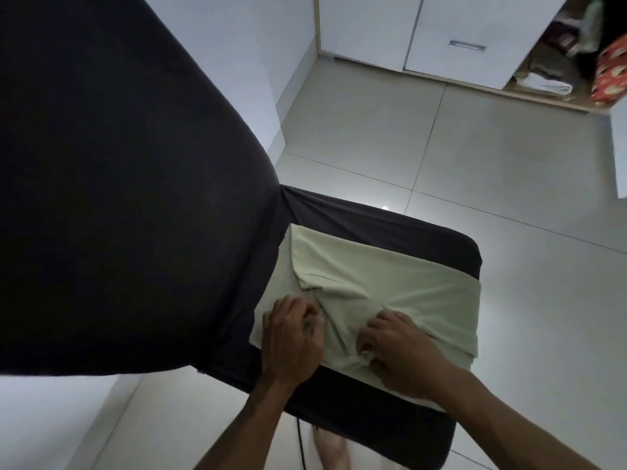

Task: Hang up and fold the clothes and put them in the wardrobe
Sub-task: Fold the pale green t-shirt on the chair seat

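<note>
Half hidden: a dark cloth (pixel 118 181) fills my left view, covering whatever lies behind.
Bench: dark-covered bench (pixel 441 242), tiled floor (pixel 475 147) open beyond its right edge.
Wardrobe: wardrobe (pixel 458 35) far right, folded piles inside, dim.
Garment: pale green garment (pixel 390 276) lies on the bench.
Hands: left hand (pixel 293 337) and right hand (pixel 397 347) both pinch its bunched folds.

Directly beneath your fingers (pixel 383 322), locate the dark-covered chair seat (pixel 441 239). Its dark backrest (pixel 118 181) rises to the left of them. Pale glossy floor tiles (pixel 475 157) extend beyond and to the right. A black cable (pixel 300 446) hangs nearer you than the fingers.
</note>
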Available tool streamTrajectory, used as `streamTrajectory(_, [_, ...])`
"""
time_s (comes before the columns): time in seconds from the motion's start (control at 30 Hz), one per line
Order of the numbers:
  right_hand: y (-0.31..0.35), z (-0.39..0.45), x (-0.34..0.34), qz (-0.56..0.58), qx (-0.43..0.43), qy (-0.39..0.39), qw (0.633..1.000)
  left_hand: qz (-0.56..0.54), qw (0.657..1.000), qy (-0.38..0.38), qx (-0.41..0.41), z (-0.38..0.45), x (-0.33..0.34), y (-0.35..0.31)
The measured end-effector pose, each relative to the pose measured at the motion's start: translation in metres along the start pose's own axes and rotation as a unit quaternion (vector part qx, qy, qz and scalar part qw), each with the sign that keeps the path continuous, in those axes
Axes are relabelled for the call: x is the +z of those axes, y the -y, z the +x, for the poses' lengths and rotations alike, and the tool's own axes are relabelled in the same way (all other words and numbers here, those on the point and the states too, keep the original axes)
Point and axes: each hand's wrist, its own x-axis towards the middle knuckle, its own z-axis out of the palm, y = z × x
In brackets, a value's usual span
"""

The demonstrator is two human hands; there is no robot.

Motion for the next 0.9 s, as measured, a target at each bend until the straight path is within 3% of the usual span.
streamTrajectory(0.13, [0.002,0.006,-0.025,0.26,0.138,-0.003,0.956,0.017,0.989,0.107,0.1,-0.016,-0.011,0.004])
streamTrajectory(0.3, [-0.004,0.005,-0.035,0.404,0.168,-0.011,0.899,0.101,0.981,0.102,0.131,-0.016,-0.005,0.001])
streamTrajectory(0.37, [-0.004,0.007,-0.036,0.41,0.189,-0.011,0.893,0.102,0.984,0.093,0.116,-0.009,-0.006,-0.003])
streamTrajectory(0.53, [-0.011,0.003,-0.031,0.327,0.179,-0.019,0.928,0.002,0.995,0.05,0.083,0.004,-0.03,-0.005])
streamTrajectory(0.6, [-0.013,0.0,-0.029,0.308,0.166,-0.001,0.937,-0.034,0.989,0.111,0.09,0.01,-0.044,-0.005])
streamTrajectory(0.7, [-0.015,-0.001,-0.027,0.277,0.165,0.017,0.946,0.009,0.972,0.232,0.034,0.018,-0.057,-0.002])
streamTrajectory(0.73, [-0.015,-0.001,-0.028,0.274,0.169,0.021,0.947,-0.007,0.97,0.244,0.004,0.022,-0.061,-0.001])
streamTrajectory(0.8, [-0.015,0.002,-0.034,0.325,0.187,0.022,0.927,-0.174,0.957,0.223,-0.058,0.031,-0.068,-0.005])
streamTrajectory(0.87, [-0.018,0.004,-0.043,0.442,0.21,-0.004,0.872,-0.347,0.91,0.197,-0.108,0.043,-0.067,-0.017])
streamTrajectory(0.9, [-0.021,0.005,-0.046,0.495,0.225,-0.019,0.839,-0.371,0.896,0.209,-0.124,0.05,-0.063,-0.026])
